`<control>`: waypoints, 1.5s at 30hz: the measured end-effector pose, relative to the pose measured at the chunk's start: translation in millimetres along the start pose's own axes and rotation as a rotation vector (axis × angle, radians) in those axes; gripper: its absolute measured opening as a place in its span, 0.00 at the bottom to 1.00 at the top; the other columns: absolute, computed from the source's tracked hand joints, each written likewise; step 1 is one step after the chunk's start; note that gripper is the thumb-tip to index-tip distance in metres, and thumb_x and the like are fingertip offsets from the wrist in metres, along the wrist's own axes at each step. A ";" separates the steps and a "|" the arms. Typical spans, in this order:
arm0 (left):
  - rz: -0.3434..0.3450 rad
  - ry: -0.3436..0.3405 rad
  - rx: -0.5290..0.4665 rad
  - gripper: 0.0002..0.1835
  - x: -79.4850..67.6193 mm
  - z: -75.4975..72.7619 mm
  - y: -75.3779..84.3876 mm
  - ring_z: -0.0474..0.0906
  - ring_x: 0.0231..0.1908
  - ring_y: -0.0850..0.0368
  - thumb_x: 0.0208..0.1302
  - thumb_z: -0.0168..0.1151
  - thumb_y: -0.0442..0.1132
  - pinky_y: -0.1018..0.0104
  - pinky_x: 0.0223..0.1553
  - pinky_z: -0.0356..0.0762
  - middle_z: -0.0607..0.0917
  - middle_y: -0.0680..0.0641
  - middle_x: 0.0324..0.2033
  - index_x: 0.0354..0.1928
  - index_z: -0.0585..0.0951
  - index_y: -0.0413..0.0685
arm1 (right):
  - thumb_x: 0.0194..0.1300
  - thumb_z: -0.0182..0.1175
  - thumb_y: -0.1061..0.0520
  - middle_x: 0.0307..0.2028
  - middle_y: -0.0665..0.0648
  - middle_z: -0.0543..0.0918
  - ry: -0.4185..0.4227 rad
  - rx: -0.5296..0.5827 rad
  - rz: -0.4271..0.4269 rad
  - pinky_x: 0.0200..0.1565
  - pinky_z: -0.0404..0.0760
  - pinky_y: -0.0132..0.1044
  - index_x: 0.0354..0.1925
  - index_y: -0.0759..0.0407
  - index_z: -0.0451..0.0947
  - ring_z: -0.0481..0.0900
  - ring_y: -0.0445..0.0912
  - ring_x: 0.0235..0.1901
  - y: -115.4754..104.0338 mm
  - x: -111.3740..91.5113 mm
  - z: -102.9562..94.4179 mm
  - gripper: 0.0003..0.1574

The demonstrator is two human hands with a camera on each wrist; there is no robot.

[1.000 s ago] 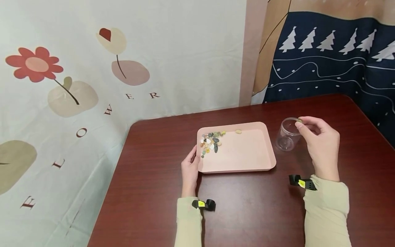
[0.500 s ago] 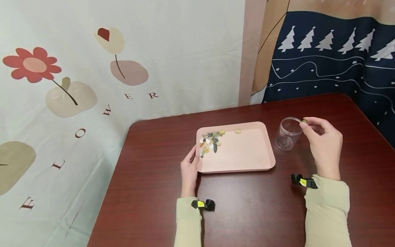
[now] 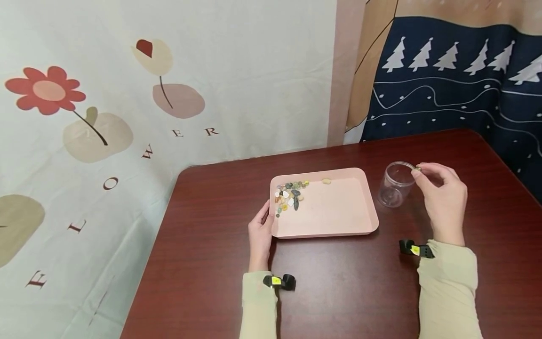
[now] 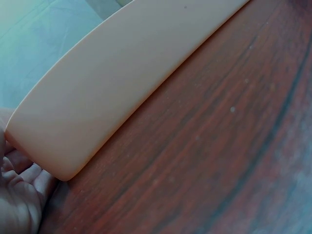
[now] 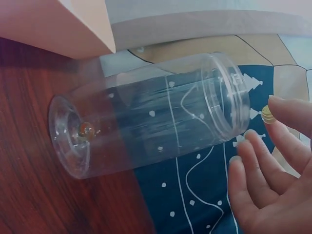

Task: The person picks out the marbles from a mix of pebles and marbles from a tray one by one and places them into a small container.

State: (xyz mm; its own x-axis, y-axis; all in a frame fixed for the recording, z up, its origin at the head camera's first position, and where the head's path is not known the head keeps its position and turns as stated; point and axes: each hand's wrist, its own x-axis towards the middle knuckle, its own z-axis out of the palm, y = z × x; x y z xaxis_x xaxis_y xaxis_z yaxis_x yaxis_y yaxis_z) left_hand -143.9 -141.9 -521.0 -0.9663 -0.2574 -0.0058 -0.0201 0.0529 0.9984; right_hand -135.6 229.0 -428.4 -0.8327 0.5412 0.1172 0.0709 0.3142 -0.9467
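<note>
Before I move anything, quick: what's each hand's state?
Left hand: touching the pink tray; whether its grip is closed cannot be told.
Right hand: closed, pinching a striped yellow-green bead beside the clear jar.

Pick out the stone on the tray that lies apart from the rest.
The tan oval stone by the far wall of the pink tray: it lies alone, while the other stones there bunch toward the left end.

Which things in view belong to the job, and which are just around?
Job, by the look of it:
bead, pinched by right hand
jar, mouth near the bead
tray, held by left hand
stones, in the tray

Likely just around:
table
flower cloth
tree cloth
wrist straps, worn
</note>
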 end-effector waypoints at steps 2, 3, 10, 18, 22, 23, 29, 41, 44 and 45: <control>0.005 -0.001 0.006 0.19 0.3 0.2 -1.9 0.68 0.55 0.62 0.62 0.55 0.37 0.70 0.52 0.67 0.74 0.52 0.54 0.57 0.73 0.51 | 0.54 0.62 0.46 0.48 0.46 0.76 -0.012 0.011 0.004 0.39 0.70 0.19 0.47 0.49 0.79 0.71 0.37 0.44 1.9 1.1 0.7 0.21; 0.007 -0.001 0.008 0.19 0.3 0.4 -2.3 0.67 0.55 0.63 0.62 0.55 0.37 0.70 0.52 0.67 0.74 0.52 0.54 0.56 0.74 0.52 | 0.54 0.62 0.47 0.49 0.46 0.76 -0.021 0.021 0.016 0.40 0.70 0.19 0.48 0.50 0.79 0.72 0.37 0.45 2.7 1.3 0.9 0.22; 0.020 0.014 0.020 0.19 -1.1 1.1 -2.9 0.69 0.53 0.64 0.61 0.55 0.36 0.70 0.51 0.68 0.76 0.55 0.52 0.55 0.75 0.55 | 0.55 0.61 0.49 0.52 0.47 0.75 -0.066 0.052 0.035 0.43 0.71 0.20 0.50 0.52 0.77 0.73 0.37 0.49 6.1 2.7 3.0 0.23; 0.033 0.021 0.021 0.18 -1.7 1.4 -2.8 0.69 0.53 0.64 0.61 0.55 0.36 0.69 0.51 0.68 0.76 0.53 0.52 0.55 0.75 0.54 | 0.56 0.59 0.45 0.52 0.46 0.76 -0.092 -0.012 0.069 0.44 0.73 0.23 0.51 0.50 0.76 0.72 0.39 0.50 7.0 1.5 4.0 0.24; 0.026 0.012 0.026 0.19 -2.0 1.3 0.5 0.69 0.53 0.65 0.62 0.54 0.36 0.71 0.51 0.68 0.76 0.54 0.52 0.55 0.75 0.54 | 0.56 0.59 0.43 0.51 0.47 0.76 -0.093 -0.030 0.079 0.42 0.73 0.23 0.51 0.47 0.76 0.72 0.39 0.49 9.1 1.3 3.8 0.25; 0.025 0.010 0.028 0.19 -1.7 1.2 0.4 0.69 0.53 0.65 0.62 0.54 0.36 0.71 0.51 0.68 0.76 0.54 0.52 0.55 0.75 0.54 | 0.56 0.59 0.43 0.50 0.47 0.76 -0.092 -0.031 0.081 0.42 0.73 0.23 0.52 0.47 0.76 0.72 0.39 0.48 9.6 1.0 3.8 0.25; 0.025 0.009 0.028 0.18 0.5 0.2 -3.6 0.68 0.53 0.65 0.61 0.55 0.37 0.70 0.51 0.68 0.75 0.55 0.52 0.55 0.75 0.57 | 0.56 0.58 0.41 0.48 0.49 0.76 -0.095 -0.034 0.087 0.38 0.72 0.22 0.52 0.46 0.75 0.72 0.39 0.45 10.5 0.1 3.7 0.26; 0.018 0.027 0.029 0.18 0.1 1.9 -1.9 0.70 0.53 0.62 0.61 0.55 0.38 0.69 0.49 0.70 0.76 0.54 0.52 0.54 0.75 0.57 | 0.55 0.57 0.39 0.50 0.51 0.75 -0.117 -0.042 0.106 0.37 0.72 0.21 0.52 0.45 0.74 0.71 0.41 0.44 9.9 1.1 2.5 0.27; 0.020 0.027 0.015 0.18 0.0 2.0 -2.1 0.70 0.52 0.62 0.61 0.55 0.38 0.69 0.49 0.70 0.76 0.53 0.52 0.54 0.75 0.56 | 0.55 0.57 0.39 0.50 0.52 0.75 -0.121 -0.041 0.103 0.36 0.72 0.21 0.52 0.45 0.75 0.71 0.41 0.44 10.5 1.5 2.8 0.27; 0.019 0.024 0.011 0.18 0.2 1.9 -2.2 0.70 0.53 0.62 0.61 0.55 0.38 0.69 0.49 0.70 0.76 0.53 0.52 0.55 0.75 0.56 | 0.55 0.57 0.39 0.50 0.52 0.75 -0.122 -0.040 0.100 0.36 0.72 0.21 0.52 0.45 0.75 0.71 0.41 0.44 10.8 1.8 2.9 0.27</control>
State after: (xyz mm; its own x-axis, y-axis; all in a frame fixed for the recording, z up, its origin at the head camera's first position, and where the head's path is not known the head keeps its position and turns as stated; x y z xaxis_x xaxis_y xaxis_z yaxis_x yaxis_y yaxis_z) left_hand -144.5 -140.2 -523.3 -0.9599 -0.2798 0.0144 -0.0051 0.0687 0.9976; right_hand -137.9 231.0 -439.3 -0.8806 0.4736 -0.0162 0.1764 0.2959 -0.9388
